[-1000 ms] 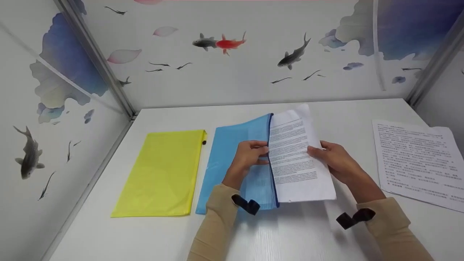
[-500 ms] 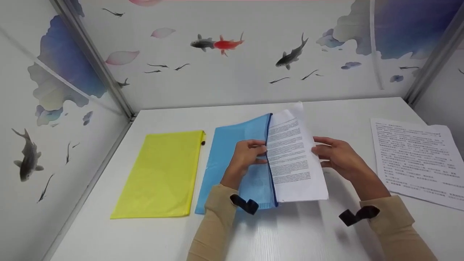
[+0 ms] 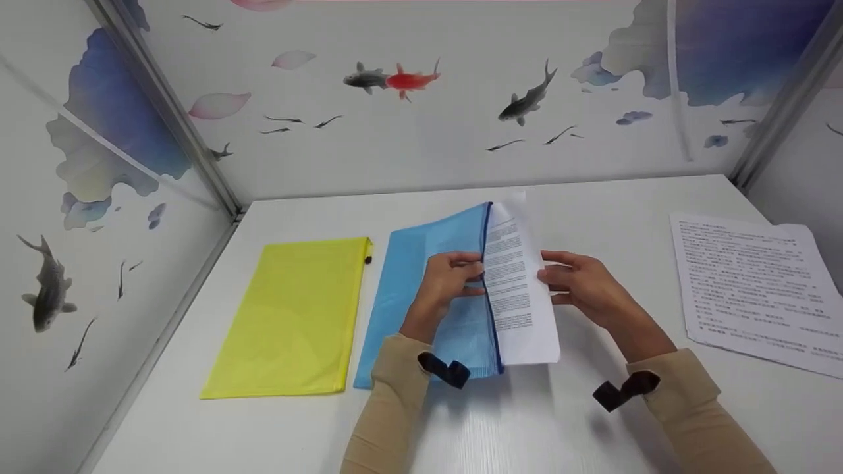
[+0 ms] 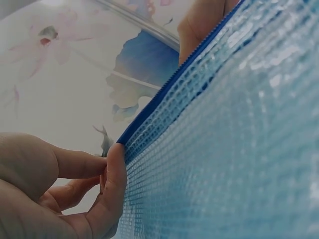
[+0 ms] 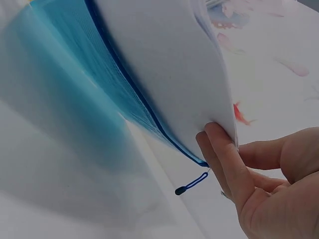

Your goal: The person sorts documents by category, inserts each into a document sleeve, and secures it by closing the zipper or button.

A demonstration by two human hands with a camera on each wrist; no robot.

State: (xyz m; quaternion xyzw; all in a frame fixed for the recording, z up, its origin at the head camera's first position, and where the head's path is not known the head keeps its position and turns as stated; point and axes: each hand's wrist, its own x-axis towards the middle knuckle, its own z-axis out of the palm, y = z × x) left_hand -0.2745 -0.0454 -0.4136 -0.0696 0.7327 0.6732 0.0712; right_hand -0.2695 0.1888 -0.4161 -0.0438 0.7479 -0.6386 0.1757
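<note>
While the left hand (image 3: 448,280) pinches the zip edge of the blue mesh pouch (image 3: 421,296) at mid-frame in the head view, the right hand (image 3: 579,286) presses the outer edge of the printed sheets (image 3: 520,296) with fingers nearly straight. Change noted: compared with a second ago, less of the paper shows beyond the zip and the right hand sits closer to the pouch; by this judgement the sheets are going in, roughly half still out. Lower left: yellow pouch (image 3: 296,316), flat, just beside the blue one. Right edge: loose printed pages (image 3: 751,289), well apart, on the white table (image 3: 625,210).

Left wrist view: thumb and fingers (image 4: 112,189) at lower left grip the blue mesh (image 4: 224,149) just below its dark zip band; the hand is closed on the fabric.

Right wrist view: fingertips (image 5: 219,154) at lower right touch the white stack's (image 5: 164,74) edge; the blue pouch (image 5: 99,84) lies under it, and a zip pull (image 5: 192,183) dangles below.
</note>
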